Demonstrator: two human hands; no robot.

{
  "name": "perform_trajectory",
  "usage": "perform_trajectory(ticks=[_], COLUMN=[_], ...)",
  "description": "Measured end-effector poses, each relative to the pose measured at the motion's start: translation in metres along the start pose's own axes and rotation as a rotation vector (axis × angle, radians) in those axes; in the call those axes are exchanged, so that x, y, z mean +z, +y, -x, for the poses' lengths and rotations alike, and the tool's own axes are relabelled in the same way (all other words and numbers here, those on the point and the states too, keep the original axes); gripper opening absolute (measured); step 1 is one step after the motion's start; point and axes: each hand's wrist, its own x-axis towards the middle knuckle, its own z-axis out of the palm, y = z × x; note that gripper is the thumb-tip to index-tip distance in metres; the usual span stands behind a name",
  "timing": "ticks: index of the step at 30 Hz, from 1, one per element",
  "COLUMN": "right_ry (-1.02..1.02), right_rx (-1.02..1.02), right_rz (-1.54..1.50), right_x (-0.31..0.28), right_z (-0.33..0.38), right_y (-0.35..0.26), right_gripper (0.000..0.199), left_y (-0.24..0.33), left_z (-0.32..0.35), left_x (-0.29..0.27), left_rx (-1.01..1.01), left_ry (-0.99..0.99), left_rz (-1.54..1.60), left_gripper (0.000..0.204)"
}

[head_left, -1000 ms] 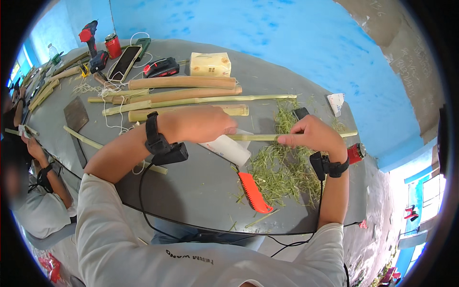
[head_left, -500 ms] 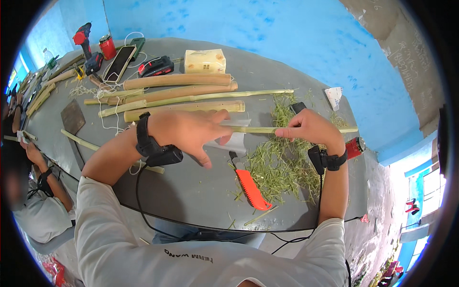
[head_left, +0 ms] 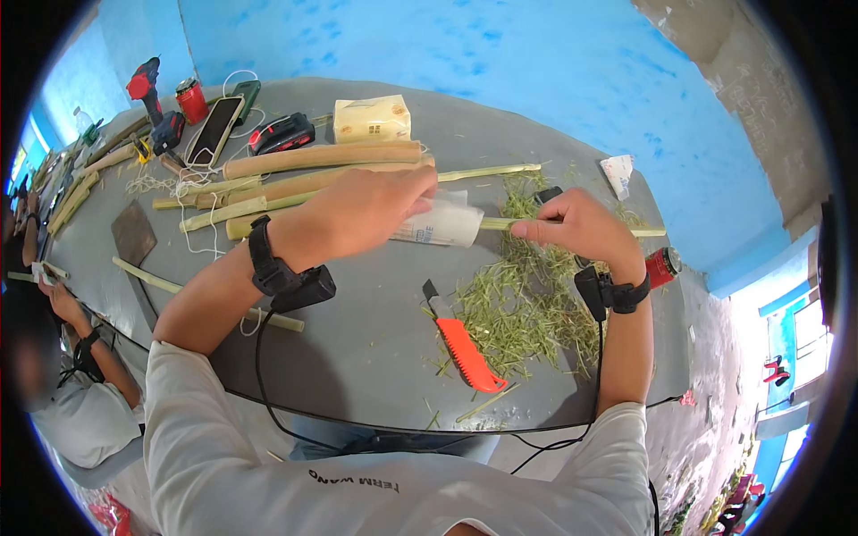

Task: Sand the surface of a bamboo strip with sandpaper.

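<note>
My right hand (head_left: 581, 228) is closed around a thin pale-green bamboo strip (head_left: 497, 224), thumb along its near side; the strip sticks out past the hand on the right. A white printed paper sheet (head_left: 458, 225) curls over the strip's middle. My left hand (head_left: 371, 205) has its fingers closed at the sheet's left end, and the strip under it is hidden. Below the sheet lies a knife with an orange ridged handle (head_left: 469, 354) and a dark blade. Green bamboo shavings (head_left: 523, 304) spread beneath and in front of my right hand.
Several bamboo lengths (head_left: 322, 156) lie behind my left hand. Farther back are a tissue pack (head_left: 372, 121), a black-and-red battery (head_left: 282, 134), a phone (head_left: 215, 130) and a drill (head_left: 159, 107). A red can (head_left: 662, 266) stands by my right wrist. Another person (head_left: 80, 384) works at the left.
My left hand, open over the sheet before, has moved up and closed on it. The flat sheet is now curled over the strip. The view has shifted slightly.
</note>
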Motion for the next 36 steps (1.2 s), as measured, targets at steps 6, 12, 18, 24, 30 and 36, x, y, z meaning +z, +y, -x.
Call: perform_trajectory(ticks=[6, 12, 18, 24, 30, 36], right_ry=[0.139, 0.258, 0.321, 0.397, 0.462, 0.412], right_rx=[-0.076, -0.087, -0.171, -0.064, -0.121, -0.151], right_rz=[0.065, 0.078, 0.173, 0.106, 0.128, 0.218], right_x=[-0.006, -0.018, -0.005, -0.028, -0.005, -0.008], right_z=[0.009, 0.019, 0.018, 0.032, 0.029, 0.028], right_y=[-0.018, -0.008, -0.032, -0.019, -0.041, -0.041], right_gripper=[0.058, 0.067, 0.063, 0.059, 0.055, 0.053], left_y=[0.013, 0.001, 0.005, 0.013, 0.006, 0.016], left_z=[-0.003, -0.002, 0.004, 0.004, 0.006, 0.007], left_x=[-0.011, -0.021, -0.006, -0.039, -0.019, -0.034], left_rx=[-0.216, -0.04, -0.043, -0.136, -0.081, -0.157], left_ry=[0.036, 0.115, 0.074, 0.163, 0.115, -0.001], left_rz=[0.115, 0.059, 0.052, 0.152, 0.202, 0.289], left_gripper=[0.022, 0.016, 0.018, 0.02, 0.021, 0.024])
